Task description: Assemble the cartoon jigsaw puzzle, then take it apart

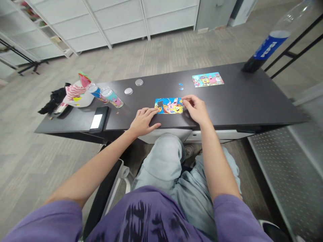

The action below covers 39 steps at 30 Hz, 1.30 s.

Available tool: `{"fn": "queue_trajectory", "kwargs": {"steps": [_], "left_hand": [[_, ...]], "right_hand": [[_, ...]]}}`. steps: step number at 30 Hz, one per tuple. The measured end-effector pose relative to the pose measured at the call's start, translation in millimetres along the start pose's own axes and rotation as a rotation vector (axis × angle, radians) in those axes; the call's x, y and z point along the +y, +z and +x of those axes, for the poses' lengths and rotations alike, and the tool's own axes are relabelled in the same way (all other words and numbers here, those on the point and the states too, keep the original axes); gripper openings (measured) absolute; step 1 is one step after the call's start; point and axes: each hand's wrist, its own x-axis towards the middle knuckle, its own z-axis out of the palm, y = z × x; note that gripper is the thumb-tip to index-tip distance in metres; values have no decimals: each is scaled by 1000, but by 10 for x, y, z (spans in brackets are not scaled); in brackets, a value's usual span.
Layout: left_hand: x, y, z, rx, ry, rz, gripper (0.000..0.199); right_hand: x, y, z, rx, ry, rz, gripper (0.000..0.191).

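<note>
A colourful cartoon puzzle [173,106] lies flat near the front edge of the dark table [239,101], with a dark gap in its upper left part. My left hand [144,121] lies palm down at the puzzle's lower left corner, fingers stretched and fingertips on it. At the puzzle's right edge is my right hand [195,108], thumb and index finger pinched together; anything between them is too small to make out. Two loose blue pieces [181,86] rest beyond the puzzle. Further back lies a second cartoon picture [208,79], whole and rectangular.
Two clear cartoon canisters [112,96] and a black device [99,119] sit at the left, near a white container [82,97]. Two round silver lids [128,91] lie behind. A Pepsi bottle [271,45] stands at the back right.
</note>
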Motion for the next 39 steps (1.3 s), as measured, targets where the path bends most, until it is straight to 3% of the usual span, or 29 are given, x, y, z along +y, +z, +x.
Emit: {"fn": "queue_trajectory", "kwargs": {"steps": [10,14,17,20,27,33,39], "left_hand": [[-101,52,3,-1,52,47,80],[-141,56,-1,8,72,38,82],[-170,63,-2,23,92,19,83],[-194,71,-2,35,107,-7,82],[-184,77,-13,37,100,-57,81],[-161,103,-17,70,98,-101,82],[-169,209,-112,142,100,-168,85]], "right_hand": [[28,27,13,-7,-21,93,35],[120,-235,56,103,5,71,41],[189,-555,68,191,49,4,35],[207,-780,37,186,105,-82,26],[135,-779,77,77,175,-232,13],[26,-661,395,-55,136,-310,9],[-142,-448,1221,-221,-1,-296,7]]}}
